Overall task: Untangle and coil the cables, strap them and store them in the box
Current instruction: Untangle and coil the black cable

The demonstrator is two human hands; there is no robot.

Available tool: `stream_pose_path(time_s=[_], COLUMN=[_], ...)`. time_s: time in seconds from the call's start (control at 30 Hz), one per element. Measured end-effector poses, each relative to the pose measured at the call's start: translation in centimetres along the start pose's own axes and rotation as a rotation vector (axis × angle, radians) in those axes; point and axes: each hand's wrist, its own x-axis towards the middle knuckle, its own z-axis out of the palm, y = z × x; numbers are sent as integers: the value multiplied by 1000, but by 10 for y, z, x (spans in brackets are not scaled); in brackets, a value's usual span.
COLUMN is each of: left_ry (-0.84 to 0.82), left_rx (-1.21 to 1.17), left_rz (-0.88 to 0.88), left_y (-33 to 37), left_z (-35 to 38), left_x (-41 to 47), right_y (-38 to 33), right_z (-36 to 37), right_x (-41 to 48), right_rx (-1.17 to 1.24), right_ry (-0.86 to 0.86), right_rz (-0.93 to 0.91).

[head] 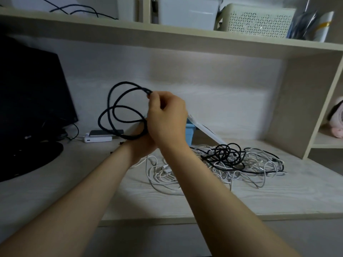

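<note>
Over the pale wood-grain desk, near its middle, the person holds up a dark braided cable wound into several loose loops that hang in the air to the left of both hands. The right hand is the higher one; its thumb and forefinger pinch the top of the loops, with the other fingers curled loosely in toward the palm. The left hand sits just below it, and the gathered bottom of the loops runs across it and into its grasp; most of its fingers are hidden behind the right wrist, so how tightly they curl cannot be told. Just beyond the hands stands a light blue plastic box, largely covered by them, with a flat white lid slanting down from it to the right. On the desk right of the arms lies a tangled heap of white and black cables, a black knot sitting on top of the white ones. At far left stands a black monitor above a round black base, and near it lies a white rectangular power bank. On the shelf above sit a white perforated plastic basket and a white plastic bin
</note>
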Motion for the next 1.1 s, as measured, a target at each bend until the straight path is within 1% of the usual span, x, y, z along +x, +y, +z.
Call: stream_pose_path(time_s=[0.03,0.07,0.1,0.13,0.2,0.23,0.3,0.4,0.43,0.5,0.57,0.6,0.63,0.7,0.73,0.8,0.87,0.93,1.0,1.1], left_ry=[-53,-85,-96,-110,-94,-113,-200,-312,-321,-228,-107,-55,-15,46,65,92,101,85,82,69], left_rx=[382,576,669,664,592,551,489,579,634,728,717,700,683,651,622,609,681,760,821,895], left_rz=[62,170,221,220,223,217,194,230,262,322,331,334,353,396,417,492,586,638,642,584], left_y=[-6,-7,-9,-8,-8,-8,-7,-5,-5,-3,0,2,3,7,8,9,10,11,12,9], left_z=[-2,-3,-6,-9,-14,-15,-12,-8,-7,-5,-3,-2,-1,1,2,1,-4,-12,-15,-12], left_x=[4,14,24,26,33,33,32,28,27,27,31,33,35,37,38,40,41,40,40,40], right_y=[9,20,31,40,54,60,69,79,82,89,94,98,101,109,112,120,131,142,153,158], right_z=[-2,-5,-8,-12,-19,-23,-32,-38,-40,-42,-44,-46,-47,-48,-49,-51,-58,-70,-83,-91], right_x=[4,9,13,16,17,15,10,5,5,1,-7,-10,-12,-14,-13,-7,0,10,18,18], right_rx=[-157,-298,-366,-366,-275,-227,-175,-86,-76,-22,74,57,-17,-288,-454,-718,-865,-955,-1007,-982], right_ry=[82,141,175,179,141,113,12,-117,-149,-222,-363,-440,-513,-611,-616,-528,-438,-425,-495,-699], right_rz=[-25,-20,16,66,180,214,234,219,212,227,289,284,232,89,30,-52,-36,58,131,177])
